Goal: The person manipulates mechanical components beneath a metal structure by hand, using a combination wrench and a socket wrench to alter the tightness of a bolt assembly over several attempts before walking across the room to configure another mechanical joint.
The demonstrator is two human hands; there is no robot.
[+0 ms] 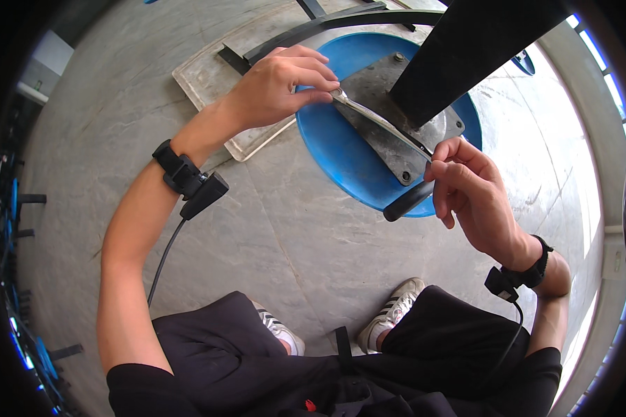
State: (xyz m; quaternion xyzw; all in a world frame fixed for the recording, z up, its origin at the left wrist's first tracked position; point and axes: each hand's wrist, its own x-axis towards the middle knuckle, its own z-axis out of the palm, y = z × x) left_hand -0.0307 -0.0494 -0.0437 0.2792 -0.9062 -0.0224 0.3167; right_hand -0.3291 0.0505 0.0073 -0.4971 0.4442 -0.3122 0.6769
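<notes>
A long silver wrench (382, 121) lies slantwise low over a grey metal plate (368, 85). My left hand (278, 85) is closed, its fingertips pinching the wrench's ringed end at the plate's left corner. At the other end, my right hand (469, 194) has thumb and forefinger closed on the wrench, the lower fingers curled. A black handle (408, 201) sticks out beside the right fingers; they hide its far end, so whether that hand holds it too I cannot make out. Bolts show at other corners of the plate, one nearest me (405, 176).
A thick black post (466, 55) rises from the plate, which sits on a round blue disc (327, 156). Behind are a curved black metal bar (327, 26) and a pale flat board (205, 66) on the grey floor (257, 229). Cabled devices are strapped to both wrists.
</notes>
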